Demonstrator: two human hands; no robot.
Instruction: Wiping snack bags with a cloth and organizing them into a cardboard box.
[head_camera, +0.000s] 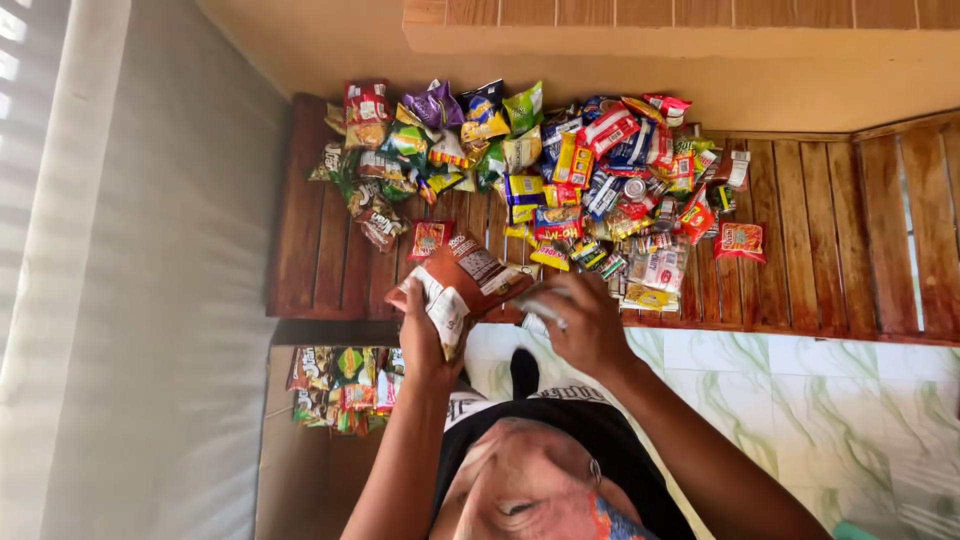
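The brown packet (465, 275) sits in the left hand (428, 325), fingers curled round its lower end, probably so it can be steadied at the bench (800, 240) edge. Its long axis runs slantwise, top pointing up-right toward the snack pile (540, 170). The right hand (585, 320) closes on a pale wrapper (540, 318) just beside it. A carton (330, 385) of packets stands below-left.

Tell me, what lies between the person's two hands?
In the head view, only a brown snack packet spans the left hand and right hand.
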